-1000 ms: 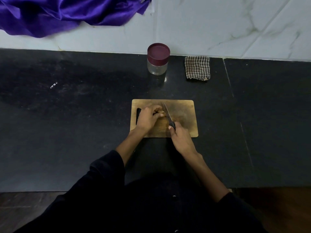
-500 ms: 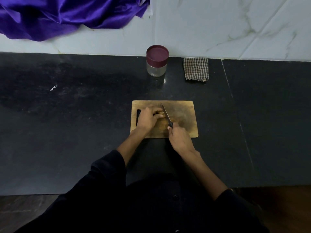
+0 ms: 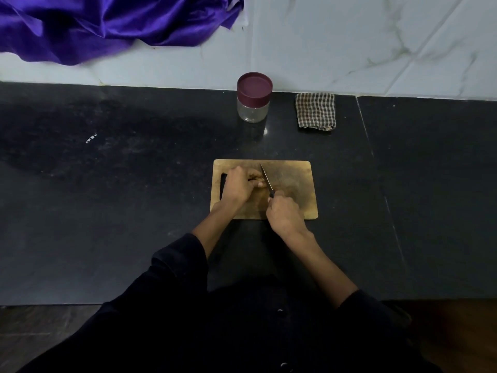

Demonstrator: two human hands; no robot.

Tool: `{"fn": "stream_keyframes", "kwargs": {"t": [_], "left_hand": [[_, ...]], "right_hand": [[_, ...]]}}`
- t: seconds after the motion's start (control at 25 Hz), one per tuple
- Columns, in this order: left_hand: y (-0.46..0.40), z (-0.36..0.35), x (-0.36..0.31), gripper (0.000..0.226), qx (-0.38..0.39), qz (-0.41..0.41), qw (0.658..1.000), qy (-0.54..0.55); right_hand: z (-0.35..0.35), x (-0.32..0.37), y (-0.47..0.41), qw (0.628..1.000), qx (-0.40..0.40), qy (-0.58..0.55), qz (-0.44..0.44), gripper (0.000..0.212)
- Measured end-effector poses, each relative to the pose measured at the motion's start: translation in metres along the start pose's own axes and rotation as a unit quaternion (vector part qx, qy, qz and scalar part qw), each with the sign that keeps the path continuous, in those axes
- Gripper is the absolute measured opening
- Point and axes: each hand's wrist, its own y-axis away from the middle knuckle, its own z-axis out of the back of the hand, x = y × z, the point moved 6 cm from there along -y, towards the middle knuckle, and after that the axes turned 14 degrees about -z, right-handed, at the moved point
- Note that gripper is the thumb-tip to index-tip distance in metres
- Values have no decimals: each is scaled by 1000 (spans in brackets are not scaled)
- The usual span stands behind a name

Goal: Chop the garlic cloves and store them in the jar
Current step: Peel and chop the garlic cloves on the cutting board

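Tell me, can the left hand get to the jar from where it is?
Probably yes. The jar stands behind the cutting board with only bare counter between. But the left hand is busy at the knife, fingers curled over something I can't see clearly, so it must let go first.

Surface point(image 3: 134, 211): we see a dark, speckled stone top with a thin seam running down its right part.
Checked cloth point(image 3: 316, 111): folded, we find it lying at the back against the wall.
Purple fabric point(image 3: 107, 20): glossy, draped at upper left.
Wall point(image 3: 349, 36): we note pale marble-veined tiles.
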Motion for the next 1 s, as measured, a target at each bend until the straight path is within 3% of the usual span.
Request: {"fn": "stream_keyframes", "kwargs": {"t": [0.36, 0.8, 1.0], "left_hand": [[3, -2, 2, 25, -6, 24, 1000, 8], [-1, 3, -4, 23, 15, -5, 1000, -10], [-3, 2, -1, 26, 25, 29, 999, -3]], "right_hand": [[-6, -7, 11, 1000, -4, -1, 1, 21], [4, 8, 6, 1000, -18, 7, -19, 22], [0, 6, 8, 1000, -17, 15, -18, 22]]}}
